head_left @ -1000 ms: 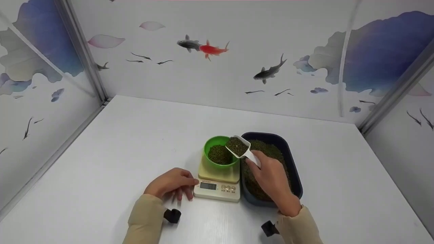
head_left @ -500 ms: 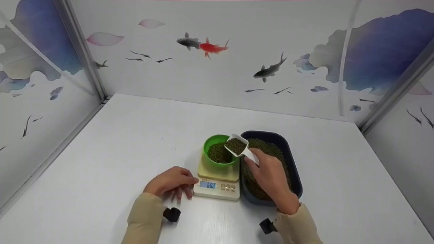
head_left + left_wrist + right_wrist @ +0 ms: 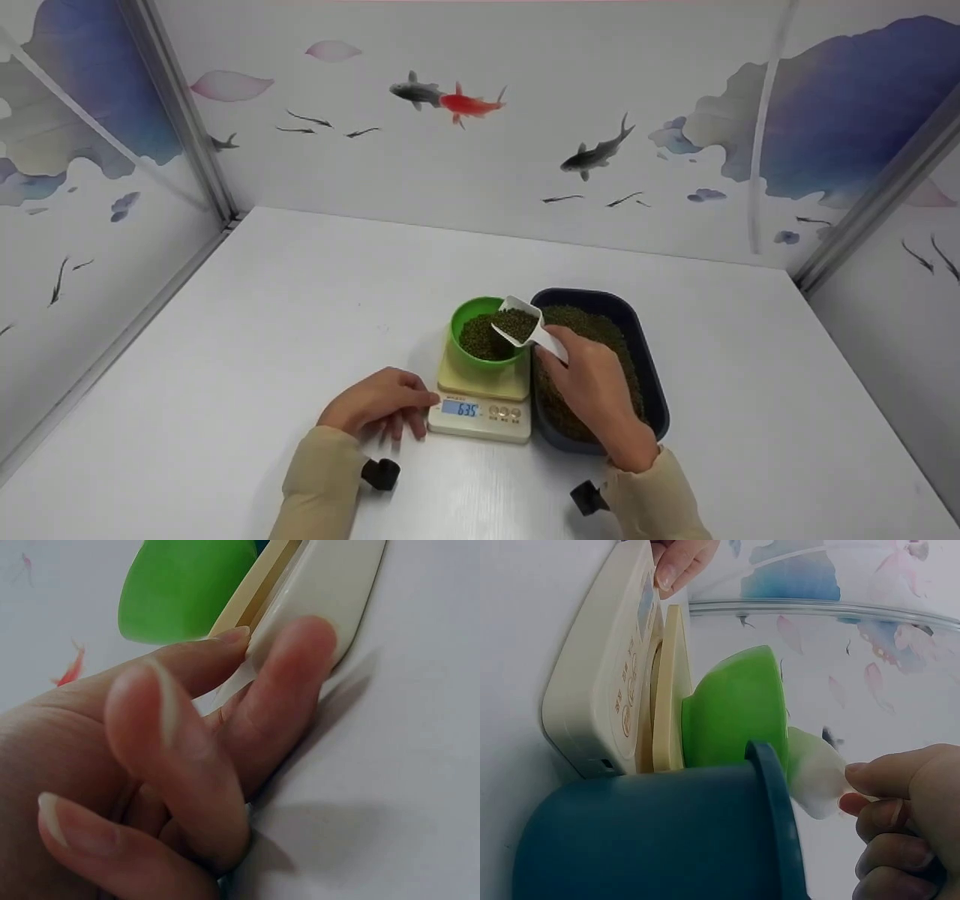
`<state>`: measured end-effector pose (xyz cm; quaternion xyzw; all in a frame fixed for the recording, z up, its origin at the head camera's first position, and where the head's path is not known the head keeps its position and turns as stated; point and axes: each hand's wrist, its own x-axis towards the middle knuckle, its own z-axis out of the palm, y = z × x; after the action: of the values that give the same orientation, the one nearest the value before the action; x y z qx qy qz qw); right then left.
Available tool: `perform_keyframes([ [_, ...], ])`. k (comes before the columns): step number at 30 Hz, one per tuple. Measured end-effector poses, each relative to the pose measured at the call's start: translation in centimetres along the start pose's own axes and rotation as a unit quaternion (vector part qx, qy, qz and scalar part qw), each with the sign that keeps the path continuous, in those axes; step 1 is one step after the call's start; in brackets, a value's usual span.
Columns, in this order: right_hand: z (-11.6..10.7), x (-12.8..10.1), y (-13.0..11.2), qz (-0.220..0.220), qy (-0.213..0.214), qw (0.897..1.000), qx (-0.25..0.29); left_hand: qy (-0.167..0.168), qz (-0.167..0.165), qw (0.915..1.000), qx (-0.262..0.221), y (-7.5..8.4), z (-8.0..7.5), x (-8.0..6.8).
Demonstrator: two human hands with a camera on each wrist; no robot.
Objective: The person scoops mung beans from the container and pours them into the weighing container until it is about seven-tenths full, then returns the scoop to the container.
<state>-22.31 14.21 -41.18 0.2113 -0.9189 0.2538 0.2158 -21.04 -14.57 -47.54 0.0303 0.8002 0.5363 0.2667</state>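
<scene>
As my right hand (image 3: pixel 592 382) tips the white scoop (image 3: pixel 517 324), gripped by its handle, over the green bowl (image 3: pixel 469 330) on the scale (image 3: pixel 480 409), the readout's up from approx. 60 to 63.5 (beans dropping). Left hand (image 3: pixel 379 405), fingers loosely curled, steadies the scale's side; navy bin (image 3: pixel 649 375) sits just beside.

Scale (image 3: pixel 480 409) (bin (image 3: pixel 651 390) beside) blocks; left free.

A staged recording booth: white tabletop (image 3: pixel 300 315) enclosed by fish-and-lotus printed wall panels (image 3: pixel 480 127) in grey metal framing (image 3: pixel 176 112).
</scene>
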Motion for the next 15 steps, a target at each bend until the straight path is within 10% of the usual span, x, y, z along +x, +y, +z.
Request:
perform_keyframes([
  [15,0.03,-0.04,0.02,-0.038,0.006,0.999,-0.012,-0.001,0.002,1.0000,0.008,-0.08,0.01,0.16],
])
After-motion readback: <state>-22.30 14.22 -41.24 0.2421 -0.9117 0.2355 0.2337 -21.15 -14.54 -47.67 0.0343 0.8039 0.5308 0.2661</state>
